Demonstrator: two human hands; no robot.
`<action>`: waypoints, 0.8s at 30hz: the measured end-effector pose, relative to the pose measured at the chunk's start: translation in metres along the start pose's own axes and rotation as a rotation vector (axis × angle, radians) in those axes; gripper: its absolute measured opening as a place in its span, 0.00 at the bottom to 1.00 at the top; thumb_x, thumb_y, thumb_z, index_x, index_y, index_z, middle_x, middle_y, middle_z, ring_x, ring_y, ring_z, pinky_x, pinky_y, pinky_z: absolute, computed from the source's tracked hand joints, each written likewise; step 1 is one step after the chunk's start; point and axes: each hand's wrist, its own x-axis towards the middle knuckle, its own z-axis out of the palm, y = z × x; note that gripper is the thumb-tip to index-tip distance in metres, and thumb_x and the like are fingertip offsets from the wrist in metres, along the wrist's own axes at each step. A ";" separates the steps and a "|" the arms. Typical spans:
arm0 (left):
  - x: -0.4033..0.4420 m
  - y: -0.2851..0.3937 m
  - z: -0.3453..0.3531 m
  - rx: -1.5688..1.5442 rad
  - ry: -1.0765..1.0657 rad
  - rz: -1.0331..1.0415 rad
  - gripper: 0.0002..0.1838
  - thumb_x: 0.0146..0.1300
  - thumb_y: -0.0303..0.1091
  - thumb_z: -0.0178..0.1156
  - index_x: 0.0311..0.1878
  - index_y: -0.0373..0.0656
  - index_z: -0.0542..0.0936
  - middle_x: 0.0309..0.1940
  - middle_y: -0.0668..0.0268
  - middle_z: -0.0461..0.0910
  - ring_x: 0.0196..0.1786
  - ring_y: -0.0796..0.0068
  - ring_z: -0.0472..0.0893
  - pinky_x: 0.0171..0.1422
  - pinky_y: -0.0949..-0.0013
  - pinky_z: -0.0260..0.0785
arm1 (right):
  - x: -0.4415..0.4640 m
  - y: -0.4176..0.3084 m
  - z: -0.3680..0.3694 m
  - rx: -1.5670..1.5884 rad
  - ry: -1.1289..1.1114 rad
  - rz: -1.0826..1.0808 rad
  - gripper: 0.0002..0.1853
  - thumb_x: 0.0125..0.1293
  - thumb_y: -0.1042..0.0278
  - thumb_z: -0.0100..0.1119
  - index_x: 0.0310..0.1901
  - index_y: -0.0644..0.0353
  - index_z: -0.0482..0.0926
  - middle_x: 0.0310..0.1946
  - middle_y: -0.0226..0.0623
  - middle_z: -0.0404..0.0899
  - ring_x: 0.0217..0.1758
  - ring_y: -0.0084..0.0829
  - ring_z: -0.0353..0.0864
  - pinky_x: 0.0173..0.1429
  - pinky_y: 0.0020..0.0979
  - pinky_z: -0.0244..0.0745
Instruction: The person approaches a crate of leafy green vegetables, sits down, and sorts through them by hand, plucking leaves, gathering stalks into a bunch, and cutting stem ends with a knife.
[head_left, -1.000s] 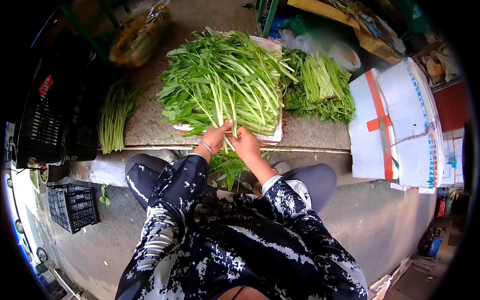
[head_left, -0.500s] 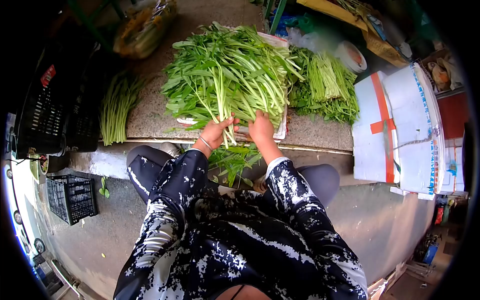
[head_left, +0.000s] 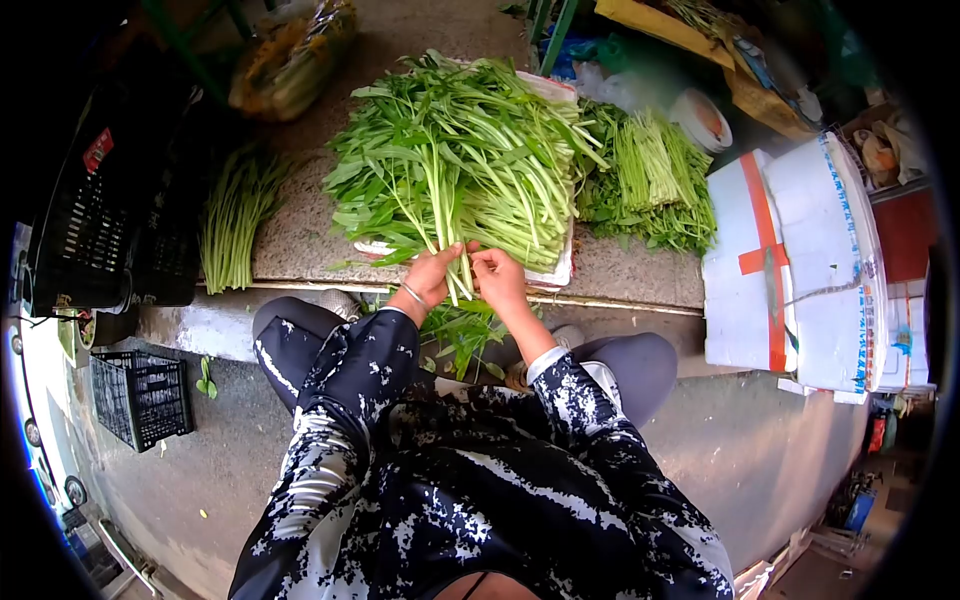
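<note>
My left hand [head_left: 429,277] is closed round the lower ends of a small bunch of water spinach stems [head_left: 444,205], whose leafy tops lie toward the back over the large pile. Close beside it, my right hand [head_left: 498,279] has its fingers curled together near the cut ends; what they pinch is too small to make out. Beyond both hands the large pile of water spinach [head_left: 520,160] covers a white tray [head_left: 548,86], with pale stems toward me and to the right. Loose leafy pieces [head_left: 462,335] lie below my hands, between my feet.
More stacked greens [head_left: 655,170] lie right of the pile, and a bunch of stems [head_left: 232,230] lies left. White foam boxes [head_left: 735,310] stand at the right. Large black crates [head_left: 95,220] are at the left, with a small black crate [head_left: 143,400] on the floor. A white tub [head_left: 702,120] stands behind.
My right hand has left the near edge of the pile and come left and toward me, beside my left hand. The left hand keeps hold of the stems.
</note>
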 end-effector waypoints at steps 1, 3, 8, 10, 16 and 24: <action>-0.001 0.000 0.002 0.070 0.029 0.012 0.11 0.63 0.30 0.48 0.47 0.36 0.69 0.45 0.57 0.74 0.44 0.65 0.77 0.46 0.63 0.73 | 0.015 0.009 0.002 -0.059 0.099 -0.157 0.09 0.57 0.71 0.55 0.39 0.63 0.75 0.25 0.31 0.77 0.23 0.18 0.73 0.25 0.20 0.69; 0.000 -0.003 0.004 0.083 0.020 0.072 0.11 0.62 0.26 0.47 0.48 0.35 0.69 0.43 0.58 0.75 0.42 0.67 0.77 0.45 0.64 0.73 | 0.025 -0.004 0.006 -0.154 0.190 -0.337 0.11 0.56 0.68 0.58 0.39 0.64 0.75 0.25 0.31 0.77 0.23 0.19 0.73 0.26 0.21 0.68; -0.003 0.001 0.008 0.147 -0.010 0.061 0.12 0.61 0.22 0.47 0.48 0.35 0.68 0.38 0.58 0.75 0.38 0.65 0.78 0.40 0.62 0.75 | 0.043 -0.025 0.013 -0.155 0.102 -0.190 0.11 0.52 0.66 0.63 0.34 0.63 0.79 0.24 0.32 0.78 0.23 0.19 0.74 0.27 0.21 0.69; -0.006 0.002 0.010 0.124 -0.013 0.044 0.11 0.61 0.21 0.47 0.47 0.36 0.68 0.36 0.59 0.74 0.36 0.65 0.78 0.39 0.63 0.76 | 0.047 -0.026 0.014 -0.027 -0.002 -0.180 0.10 0.52 0.67 0.63 0.34 0.63 0.79 0.24 0.31 0.78 0.22 0.19 0.73 0.24 0.21 0.69; -0.003 -0.004 0.004 0.202 0.035 0.048 0.11 0.59 0.20 0.48 0.46 0.36 0.68 0.33 0.60 0.74 0.31 0.67 0.77 0.31 0.63 0.76 | 0.035 -0.045 0.005 -0.028 -0.085 0.134 0.08 0.53 0.68 0.60 0.30 0.64 0.77 0.21 0.32 0.76 0.18 0.20 0.72 0.17 0.22 0.66; -0.002 0.001 0.002 0.241 -0.013 0.040 0.12 0.59 0.18 0.44 0.47 0.33 0.68 0.34 0.56 0.74 0.32 0.62 0.77 0.36 0.61 0.76 | 0.015 -0.049 -0.002 -0.100 0.021 -0.057 0.11 0.46 0.73 0.61 0.23 0.64 0.66 0.15 0.35 0.72 0.12 0.23 0.72 0.15 0.26 0.67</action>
